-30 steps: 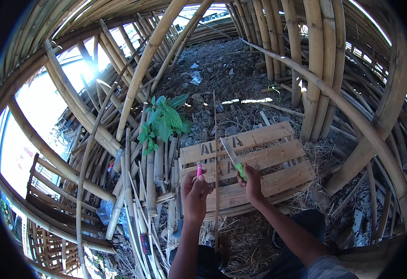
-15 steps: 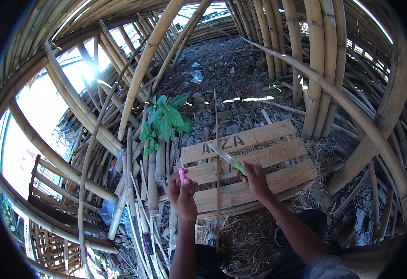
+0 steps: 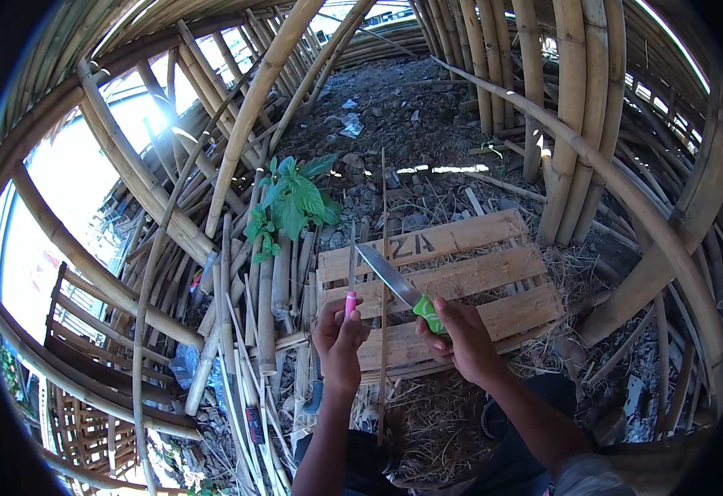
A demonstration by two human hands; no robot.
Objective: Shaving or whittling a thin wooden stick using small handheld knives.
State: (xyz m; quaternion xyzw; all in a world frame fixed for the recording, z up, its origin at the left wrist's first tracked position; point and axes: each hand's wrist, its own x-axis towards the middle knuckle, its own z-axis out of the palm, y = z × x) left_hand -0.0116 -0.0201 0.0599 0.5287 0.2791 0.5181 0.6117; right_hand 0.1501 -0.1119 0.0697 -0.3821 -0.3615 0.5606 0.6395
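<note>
Grips a pink-handled, thin-bladed knife (image 3: 351,302) in the left hand (image 3: 341,343), a green-handled metal knife (image 3: 399,285) in the right hand (image 3: 467,341), apart, over the slatted wooden crate (image 3: 477,279); likely handles light, stiff; hold by handles (image 3: 425,308).

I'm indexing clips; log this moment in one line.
left hand: holds pink-handled blade | right hand: holds green-handled knife, tip leftward | nearby: slatted crate, leafy plant

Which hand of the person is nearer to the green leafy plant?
Left. The left hand is below and slightly right of the plant in the picture; the right hand is farther right, seen over the slatted crate.
</note>
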